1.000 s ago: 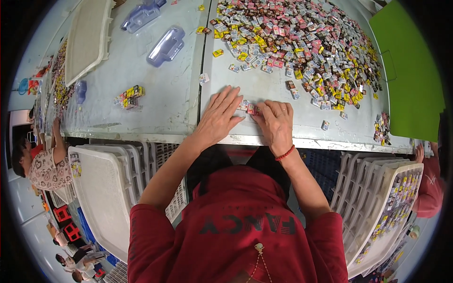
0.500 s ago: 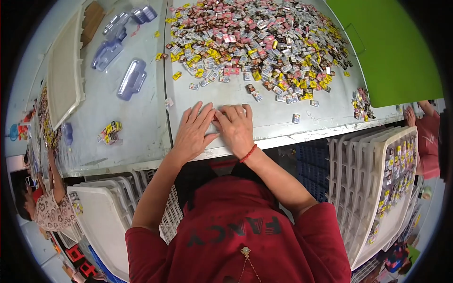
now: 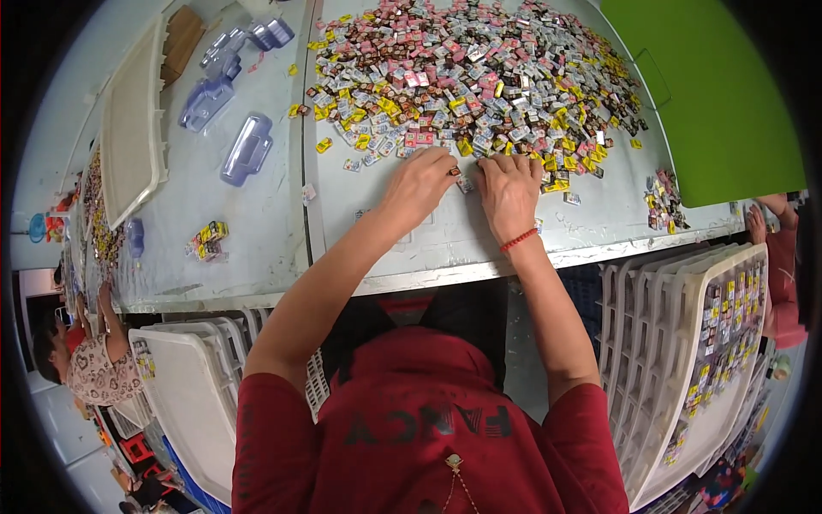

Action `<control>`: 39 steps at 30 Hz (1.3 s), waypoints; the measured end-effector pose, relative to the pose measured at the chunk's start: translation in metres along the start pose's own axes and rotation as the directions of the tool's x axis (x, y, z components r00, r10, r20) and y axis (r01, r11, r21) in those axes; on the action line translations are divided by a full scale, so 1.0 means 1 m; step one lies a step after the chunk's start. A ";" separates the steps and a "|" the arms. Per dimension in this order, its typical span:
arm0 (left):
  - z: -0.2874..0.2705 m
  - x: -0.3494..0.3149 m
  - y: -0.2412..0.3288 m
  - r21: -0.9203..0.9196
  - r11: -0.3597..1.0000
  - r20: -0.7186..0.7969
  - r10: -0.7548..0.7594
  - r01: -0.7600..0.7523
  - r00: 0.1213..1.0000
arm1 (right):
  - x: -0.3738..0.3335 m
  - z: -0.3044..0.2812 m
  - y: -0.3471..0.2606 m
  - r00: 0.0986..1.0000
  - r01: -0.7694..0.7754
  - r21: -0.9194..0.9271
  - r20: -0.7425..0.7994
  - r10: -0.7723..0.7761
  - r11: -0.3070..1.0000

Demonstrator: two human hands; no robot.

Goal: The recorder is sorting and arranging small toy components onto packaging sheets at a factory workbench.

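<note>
A broad pile of small wrapped pieces (image 3: 462, 77) in pink, brown, white and yellow lies on the table in front of me. At its near edge my left hand (image 3: 418, 187) pinches a small dark brown piece (image 3: 454, 171) between thumb and fingertips. My right hand (image 3: 512, 195), with a red beaded bracelet at the wrist, is beside it with fingers bent down at the pile's edge. What those fingers hold, if anything, is hidden. A white piece (image 3: 465, 184) lies between the two hands. Beside my left forearm another small pale piece (image 3: 361, 214) rests on the tabletop.
Clear bluish plastic trays (image 3: 247, 150) lie at the left, near a yellow cluster of pieces (image 3: 208, 241). A white tray (image 3: 137, 124) stands beyond. Stacked white trays (image 3: 685, 343) stand below the table's right edge. A green panel (image 3: 711, 103) borders the pile. Other people are at both sides.
Both hands have moved forward and right from the table's near edge to the pile, and apart from each other. My left hand has taken hold of a brown piece.
</note>
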State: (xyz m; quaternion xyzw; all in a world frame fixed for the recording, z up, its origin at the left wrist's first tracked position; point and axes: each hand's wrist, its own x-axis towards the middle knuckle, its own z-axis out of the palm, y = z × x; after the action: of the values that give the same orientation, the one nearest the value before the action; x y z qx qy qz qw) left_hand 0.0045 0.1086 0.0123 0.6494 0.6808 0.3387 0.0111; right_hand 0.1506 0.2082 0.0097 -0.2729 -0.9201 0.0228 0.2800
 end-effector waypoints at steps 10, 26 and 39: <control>0.017 0.003 -0.008 0.123 0.992 -0.032 0.024 -0.020 0.999 | 0.007 0.008 -0.001 0.999 -0.031 -0.164 0.022 0.035 0.986; 0.001 -0.008 -0.025 -0.036 0.997 -0.049 0.060 -0.062 0.997 | -0.003 -0.004 0.013 0.969 0.085 -0.039 0.238 -0.073 0.996; 0.007 0.001 -0.036 -0.004 0.962 -0.039 0.274 -0.275 0.961 | -0.011 0.000 0.013 0.993 0.101 0.032 0.051 -0.102 0.994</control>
State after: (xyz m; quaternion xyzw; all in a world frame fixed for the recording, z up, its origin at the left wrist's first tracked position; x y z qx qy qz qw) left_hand -0.0244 0.1156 -0.0103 0.7308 0.5827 0.3525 -0.0462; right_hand 0.1645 0.2131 0.0014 -0.2209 -0.9394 0.0295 0.2604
